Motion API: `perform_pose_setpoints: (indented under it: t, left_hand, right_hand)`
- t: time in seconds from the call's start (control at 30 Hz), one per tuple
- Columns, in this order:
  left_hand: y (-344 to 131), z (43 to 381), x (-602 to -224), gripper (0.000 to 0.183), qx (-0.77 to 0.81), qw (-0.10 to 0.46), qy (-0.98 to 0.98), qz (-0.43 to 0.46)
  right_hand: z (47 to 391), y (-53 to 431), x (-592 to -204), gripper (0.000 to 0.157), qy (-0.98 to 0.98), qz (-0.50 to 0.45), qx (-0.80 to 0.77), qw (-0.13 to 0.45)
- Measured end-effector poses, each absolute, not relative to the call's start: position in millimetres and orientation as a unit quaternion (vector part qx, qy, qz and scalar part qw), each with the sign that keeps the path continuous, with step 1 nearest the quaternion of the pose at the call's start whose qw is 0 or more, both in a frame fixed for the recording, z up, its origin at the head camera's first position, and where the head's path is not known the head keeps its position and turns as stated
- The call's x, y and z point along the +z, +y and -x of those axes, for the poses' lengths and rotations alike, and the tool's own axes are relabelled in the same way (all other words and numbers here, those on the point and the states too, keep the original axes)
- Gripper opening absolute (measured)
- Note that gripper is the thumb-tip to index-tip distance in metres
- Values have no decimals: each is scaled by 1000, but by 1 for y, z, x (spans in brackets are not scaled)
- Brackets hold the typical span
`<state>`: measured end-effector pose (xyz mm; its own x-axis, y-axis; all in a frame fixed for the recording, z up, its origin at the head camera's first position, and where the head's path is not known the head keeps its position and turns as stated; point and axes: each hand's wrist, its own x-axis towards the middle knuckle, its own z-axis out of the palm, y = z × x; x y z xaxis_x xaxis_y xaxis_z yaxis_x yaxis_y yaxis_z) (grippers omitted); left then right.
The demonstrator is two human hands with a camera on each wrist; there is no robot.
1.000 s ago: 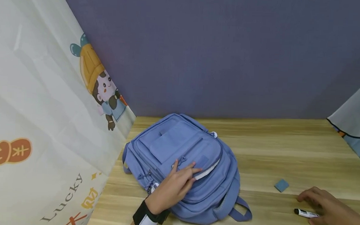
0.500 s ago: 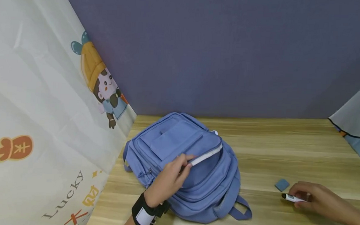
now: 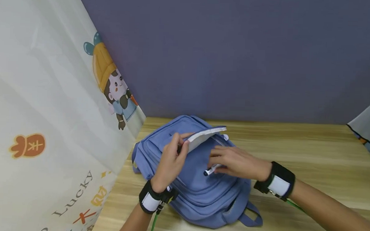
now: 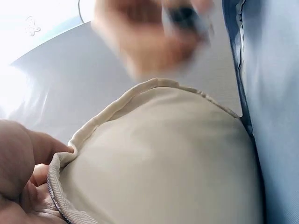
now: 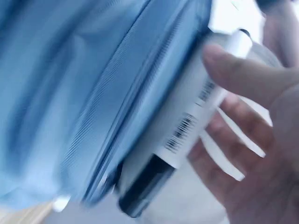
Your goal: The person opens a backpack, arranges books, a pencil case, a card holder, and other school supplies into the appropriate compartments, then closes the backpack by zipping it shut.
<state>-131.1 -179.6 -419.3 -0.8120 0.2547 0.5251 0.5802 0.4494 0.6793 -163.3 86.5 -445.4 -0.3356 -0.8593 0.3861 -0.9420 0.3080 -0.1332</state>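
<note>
A blue backpack (image 3: 199,205) lies on the wooden table. My left hand (image 3: 172,159) pinches the zippered edge of its front pocket flap (image 3: 204,137) and holds it lifted. The flap's pale lining (image 4: 163,158) fills much of the left wrist view. My right hand (image 3: 234,161) is over the pocket opening and holds a white marker (image 3: 213,169) with a black cap. In the right wrist view, thumb and fingers grip the marker (image 5: 189,116), its barcode showing and its capped end pointing down-left, beside the blue fabric.
The wooden table (image 3: 314,145) extends to the right of the backpack. A dark panel (image 3: 225,55) stands behind. A white printed curtain (image 3: 49,89) hangs at left, another patterned cloth (image 3: 368,127) at right. A strap loop (image 3: 251,218) sticks out at the backpack's lower right.
My left hand has taken the flap's edge and raised it. My right hand has picked up the marker and moved left to the backpack. The small blue square no longer shows on the table.
</note>
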Motion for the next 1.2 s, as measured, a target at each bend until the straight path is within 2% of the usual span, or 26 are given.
perform_pose_setpoints:
  t: [0.2, 0.37, 0.5, 0.63, 0.83, 1.0, 1.2]
  left_hand:
    - [-182, 129, -417, 25, -467, 199, -825, 248]
    - [-179, 127, -417, 25, -459, 215, -823, 257]
    - [-177, 125, -417, 25, -453, 211, -822, 274]
    - [-177, 123, -417, 24, -449, 201, -826, 274]
    - [-178, 121, -418, 23, -442, 184, -835, 273]
    - [-178, 121, -419, 23, -446, 178, -832, 278]
    - [-178, 120, -420, 22, -446, 182, -831, 279]
  right_hand:
    - [198, 22, -451, 23, -792, -587, 122, 116]
    - [212, 7, -465, 25, -794, -579, 105, 154]
    - [215, 4, -470, 23, -800, -565, 83, 184]
    - [213, 5, -471, 32, -806, -554, 56, 200]
    - [211, 14, -472, 37, -813, -547, 57, 193]
    - [209, 24, -471, 49, -821, -538, 59, 180]
    - [205, 36, -468, 55, -824, -529, 40, 198]
